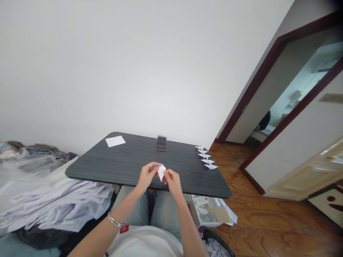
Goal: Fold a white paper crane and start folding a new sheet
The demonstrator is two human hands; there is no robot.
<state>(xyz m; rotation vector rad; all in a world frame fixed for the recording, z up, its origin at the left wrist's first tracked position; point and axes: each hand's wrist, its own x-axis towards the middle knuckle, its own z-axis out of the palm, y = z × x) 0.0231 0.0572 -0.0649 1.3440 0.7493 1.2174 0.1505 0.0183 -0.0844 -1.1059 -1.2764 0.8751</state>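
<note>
Above the front edge of the dark table [128, 157], a small folded piece of white paper [161, 171] is held between my two hands. My left hand [149, 174] pinches its upper left side between thumb and fingers. On the lower right side, my right hand [172, 180] grips the paper the same way. The fingers partly cover the paper's edges, so its full shape is hidden. Several folded white paper cranes [207, 161] stand in a row along the table's right side. Toward the far left corner lies a flat stack or sheet of white paper [115, 141].
A phone-like dark device [161, 143] rests near the table's back edge, by the white wall. Below the table on the right are a white box [205, 210] with odds and ends and a bin [218, 246] of crumpled paper. White cloth [61, 203] is heaped at left.
</note>
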